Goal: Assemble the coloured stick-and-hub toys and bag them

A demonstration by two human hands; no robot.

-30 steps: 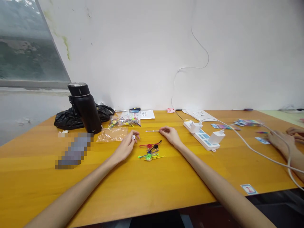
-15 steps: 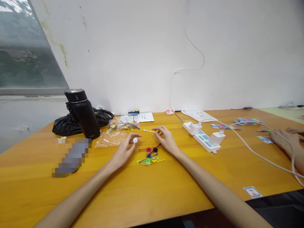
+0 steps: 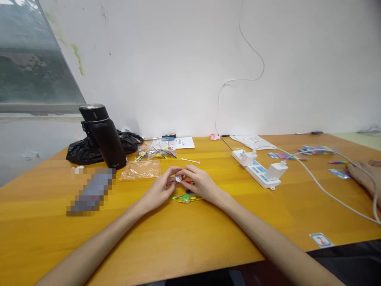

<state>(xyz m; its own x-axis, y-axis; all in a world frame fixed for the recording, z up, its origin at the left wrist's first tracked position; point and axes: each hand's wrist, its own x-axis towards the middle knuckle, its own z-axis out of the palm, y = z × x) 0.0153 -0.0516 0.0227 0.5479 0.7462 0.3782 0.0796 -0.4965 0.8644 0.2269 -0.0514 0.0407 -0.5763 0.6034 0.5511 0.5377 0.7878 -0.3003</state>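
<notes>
A small round white plastic piece (image 3: 178, 179) is between the fingertips of my left hand (image 3: 157, 187) and my right hand (image 3: 203, 183), and both hands are closed about it. Beyond my right fingers, a white arrow-shaped pointer (image 3: 190, 161) lies loose on the wooden table (image 3: 190, 238). Beneath and in front of my hands lie coloured spinner arrows; a green one (image 3: 186, 198) shows most. Red, blue and yellow parts of others are partly covered by my right hand.
At left are a black bottle (image 3: 104, 137), a black plastic bag (image 3: 81, 151) and a flat clear bag (image 3: 140, 170). Behind sits a bag of coloured spinners (image 3: 156, 151). A white power strip (image 3: 258, 172) with cables is right; another person's hand (image 3: 363, 174) is at far right.
My right hand has let go of the white arrow, leaving it on the table, and has moved to the white round piece. My left hand has shifted slightly right with that piece.
</notes>
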